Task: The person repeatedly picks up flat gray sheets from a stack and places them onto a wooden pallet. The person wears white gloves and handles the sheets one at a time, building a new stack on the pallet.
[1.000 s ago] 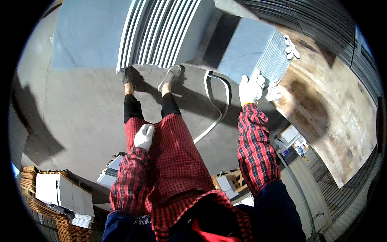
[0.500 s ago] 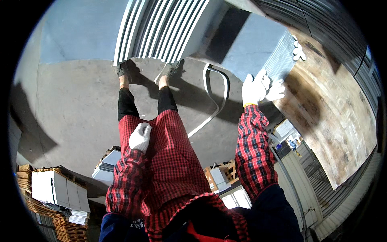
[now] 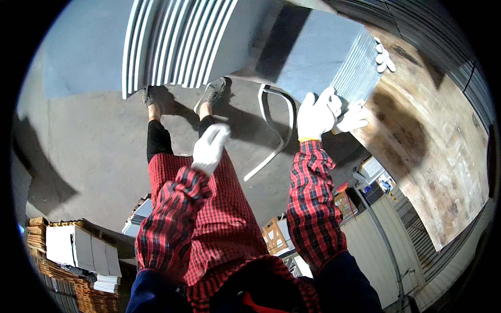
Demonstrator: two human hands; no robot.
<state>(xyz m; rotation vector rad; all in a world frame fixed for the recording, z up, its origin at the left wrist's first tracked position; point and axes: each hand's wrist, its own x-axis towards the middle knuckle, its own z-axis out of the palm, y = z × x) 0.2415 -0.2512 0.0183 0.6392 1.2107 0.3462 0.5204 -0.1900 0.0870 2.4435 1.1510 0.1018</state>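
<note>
Concrete floor below; white-edged panels already lined up, fanned sheets apparently still left; my R hand nr them, fingers spread, L hand blurred, can't tell grip

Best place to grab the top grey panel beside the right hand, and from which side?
Likely the near corner of the panel, from the person's side. Its broad face is flat, with no handle in view, so a thin edge offers the better pinch; the right hand is beside that corner.

l hand mid-front, blurred, r hand fwd, part-spread, r arm extended
</note>
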